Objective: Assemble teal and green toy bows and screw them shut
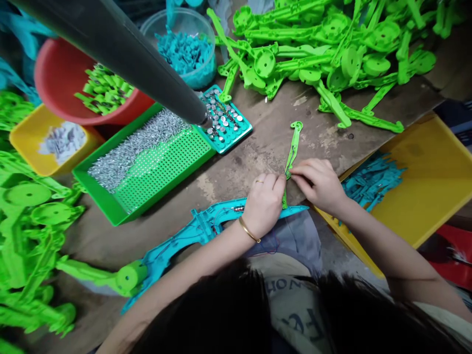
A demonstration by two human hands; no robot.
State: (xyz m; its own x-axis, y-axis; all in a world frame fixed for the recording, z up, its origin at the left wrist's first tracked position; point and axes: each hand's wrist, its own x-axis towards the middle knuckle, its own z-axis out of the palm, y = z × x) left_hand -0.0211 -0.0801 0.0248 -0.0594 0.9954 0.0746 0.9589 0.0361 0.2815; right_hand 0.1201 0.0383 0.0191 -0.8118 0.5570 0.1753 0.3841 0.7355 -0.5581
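Note:
A narrow bright-green plastic arm piece (294,142) lies nearly upright in the picture between my hands. My left hand (264,202) is closed on its lower part, the fingers bent around it. At the piece's middle, the thumb and forefinger of my right hand (320,183) are pinched together; anything small between them is hidden. Under my left hand and wrist stretches a long curved blue plastic shell (173,239), with thin wires and a small metal coil-like part (239,209) on it.
Green parts are heaped at the back (317,59) and left (22,236). A green basket of small metal pieces (158,179), a teal tray of round discs (236,140), a red bowl (55,83) and a yellow box (435,191) stand around. A dark pole (136,54) slants overhead.

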